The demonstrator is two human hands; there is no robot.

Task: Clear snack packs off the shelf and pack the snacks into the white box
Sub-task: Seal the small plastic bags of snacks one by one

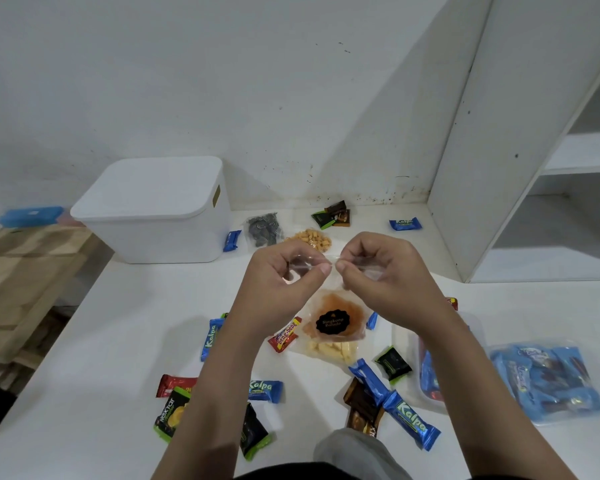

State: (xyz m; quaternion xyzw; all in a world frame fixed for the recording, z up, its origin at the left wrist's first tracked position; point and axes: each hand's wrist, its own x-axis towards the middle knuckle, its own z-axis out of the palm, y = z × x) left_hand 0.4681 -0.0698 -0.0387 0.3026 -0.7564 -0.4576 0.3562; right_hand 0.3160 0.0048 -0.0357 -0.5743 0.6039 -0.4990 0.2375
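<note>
1. Nearest me on the counter (101, 341), loose snack bars lie scattered around my forearms.
2. Above them, my left hand (284, 271) and right hand (378, 268) each pinch the top edge of a clear snack pouch (333, 320), which hangs between them with its mouth running left to right.
3. Farther off to the left, nearer my left hand, the white box (156, 216) stands with its lid on.
</note>
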